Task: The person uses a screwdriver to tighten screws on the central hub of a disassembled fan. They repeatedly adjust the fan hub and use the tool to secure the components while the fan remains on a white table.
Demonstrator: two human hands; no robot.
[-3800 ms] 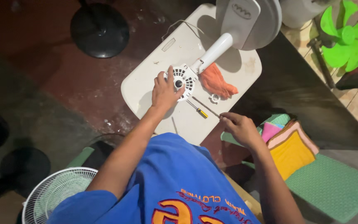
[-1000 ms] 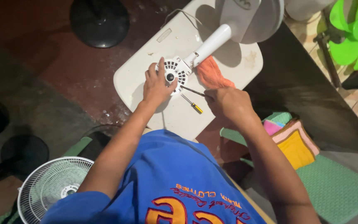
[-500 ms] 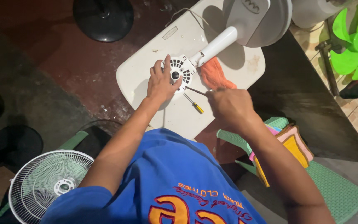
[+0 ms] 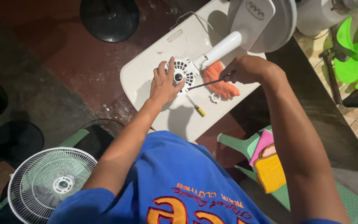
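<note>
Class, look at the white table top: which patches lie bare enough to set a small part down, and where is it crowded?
Bare: the white table top left of the left hand, and the near strip below the yellow-handled screwdriver. Crowded: the middle, where the vented motor housing, orange rag, small white part and right hand with its thin tool cluster.

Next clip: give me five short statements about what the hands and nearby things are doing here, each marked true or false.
1. The left hand rests on the white motor housing. True.
2. The right hand holds a long thin tool aimed at the housing. True.
3. The orange cloth lies on the floor. False: it lies on the white table.
4. The yellow-handled screwdriver is in the left hand. False: it lies loose on the table.
5. A green fan blade is at the right. True.
</note>
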